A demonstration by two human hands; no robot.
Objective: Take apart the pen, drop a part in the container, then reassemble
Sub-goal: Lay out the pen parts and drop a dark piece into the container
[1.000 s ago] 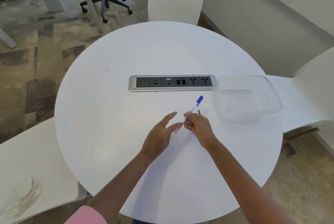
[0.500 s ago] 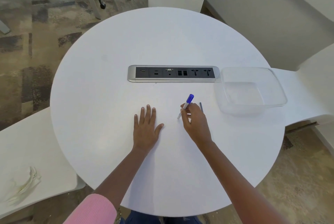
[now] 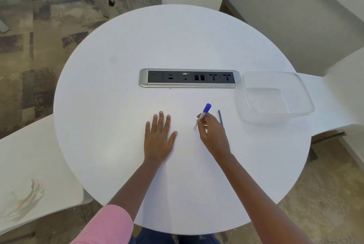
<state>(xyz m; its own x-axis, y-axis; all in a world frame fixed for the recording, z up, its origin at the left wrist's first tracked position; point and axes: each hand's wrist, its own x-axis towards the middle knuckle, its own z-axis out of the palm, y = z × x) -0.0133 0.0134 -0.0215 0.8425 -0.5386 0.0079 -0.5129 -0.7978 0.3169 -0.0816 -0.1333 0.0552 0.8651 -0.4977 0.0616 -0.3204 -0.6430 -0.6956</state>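
Observation:
My right hand [image 3: 213, 135] pinches a clear pen barrel with a blue cap [image 3: 204, 111], tilted with the cap pointing away from me and its lower end near the tabletop. A thin dark refill [image 3: 220, 117] lies on the white round table [image 3: 118, 105] just right of that hand, partly hidden by it. My left hand [image 3: 158, 138] rests flat on the table, fingers straight, holding nothing. A clear plastic container [image 3: 274, 96] stands to the right of the pen and looks empty.
A silver and black socket strip [image 3: 189, 78] is set into the table beyond my hands. White chairs stand at the far side, the left and the right of the table. An office chair base sits on the carpet at the far left.
My left hand dropped away from the pen and came to lie flat on the table. My right hand lowered the pen toward the tabletop.

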